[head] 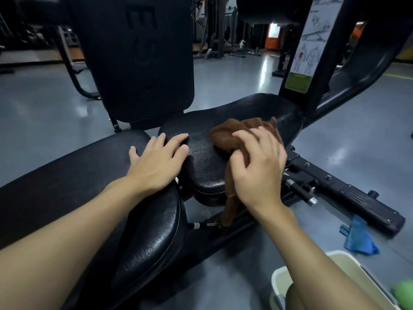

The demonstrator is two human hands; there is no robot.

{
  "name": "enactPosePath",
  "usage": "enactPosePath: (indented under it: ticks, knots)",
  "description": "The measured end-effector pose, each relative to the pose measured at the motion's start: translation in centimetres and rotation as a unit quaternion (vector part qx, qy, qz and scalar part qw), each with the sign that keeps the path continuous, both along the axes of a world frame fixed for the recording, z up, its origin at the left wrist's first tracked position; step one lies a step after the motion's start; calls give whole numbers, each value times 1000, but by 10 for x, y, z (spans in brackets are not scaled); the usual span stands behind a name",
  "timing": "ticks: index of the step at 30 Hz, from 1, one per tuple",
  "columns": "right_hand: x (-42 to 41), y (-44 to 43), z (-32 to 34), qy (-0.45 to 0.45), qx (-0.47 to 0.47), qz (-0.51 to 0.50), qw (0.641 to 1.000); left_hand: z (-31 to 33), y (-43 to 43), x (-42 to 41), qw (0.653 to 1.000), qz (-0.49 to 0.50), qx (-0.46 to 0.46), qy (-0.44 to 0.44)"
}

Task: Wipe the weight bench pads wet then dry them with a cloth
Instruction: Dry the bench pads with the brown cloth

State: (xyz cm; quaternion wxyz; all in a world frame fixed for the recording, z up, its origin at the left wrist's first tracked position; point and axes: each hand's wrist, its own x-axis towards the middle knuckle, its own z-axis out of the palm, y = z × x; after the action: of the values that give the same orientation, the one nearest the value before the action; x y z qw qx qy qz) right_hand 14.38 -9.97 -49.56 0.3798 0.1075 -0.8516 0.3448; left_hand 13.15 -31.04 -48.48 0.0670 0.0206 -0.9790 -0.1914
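Observation:
Two black padded sections make up the bench: a seat pad in the middle and a longer back pad running to the lower left. A brown cloth lies bunched on the seat pad, one end hanging over the near edge. My right hand presses on the cloth with spread, slightly bent fingers. My left hand lies flat across the gap where the two pads meet, fingers straight.
An upright black pad stands behind the bench. A black steel frame runs along the floor to the right, with a blue cloth beside it. A pale bucket and something green are at the lower right. An instruction placard is on the post.

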Motion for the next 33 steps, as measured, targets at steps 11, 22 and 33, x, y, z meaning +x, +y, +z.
enactPosePath:
  ticks: [11,22,33]
  knots:
    - [11,-18,-15,117,24,27,993,1,3,5,999,0,-48,-3]
    - [-32,14,-2,2,-139,-8,990,2,8,4,998,3,-60,-1]
    - [-72,60,0,26,-48,40,998,5,6,6,999,-3,-49,0]
